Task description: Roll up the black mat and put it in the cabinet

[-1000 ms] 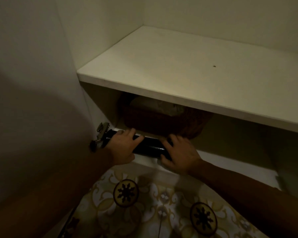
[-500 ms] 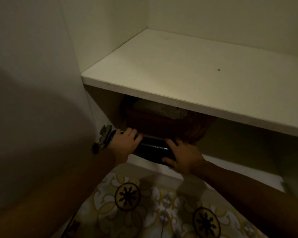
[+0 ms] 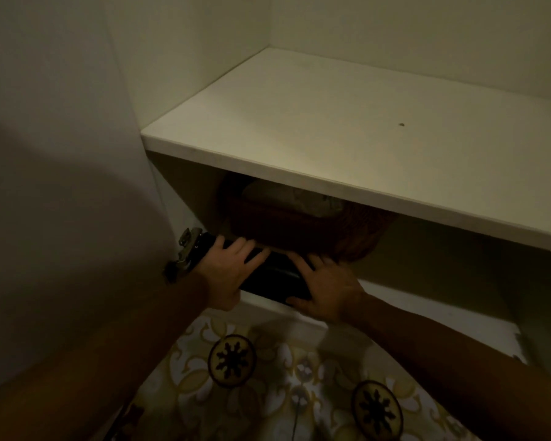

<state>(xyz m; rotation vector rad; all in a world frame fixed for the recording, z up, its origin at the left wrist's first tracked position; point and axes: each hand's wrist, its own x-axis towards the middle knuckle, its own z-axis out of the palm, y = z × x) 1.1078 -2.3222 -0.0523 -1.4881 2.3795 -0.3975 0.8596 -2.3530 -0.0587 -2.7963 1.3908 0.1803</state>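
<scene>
The black mat (image 3: 275, 276) is rolled into a tube and lies across the front edge of the cabinet's bottom compartment (image 3: 411, 300). My left hand (image 3: 228, 270) lies over its left part, fingers spread across the top. My right hand (image 3: 326, 291) presses on its right end, thumb under the front. The roll's left end reaches the door hinge. The light is dim and the roll's far side is hidden by my hands.
A dark brown basket (image 3: 299, 224) holding a pale bundle sits just behind the roll. A white shelf (image 3: 347, 173) overhangs the compartment. The open cabinet door (image 3: 61, 154) stands at left with a metal hinge (image 3: 188, 246). Patterned floor tiles (image 3: 268, 377) lie below.
Both hands and the rolled mat have moved slightly deeper into the bottom compartment, toward the basket. My grip on the roll has not changed.
</scene>
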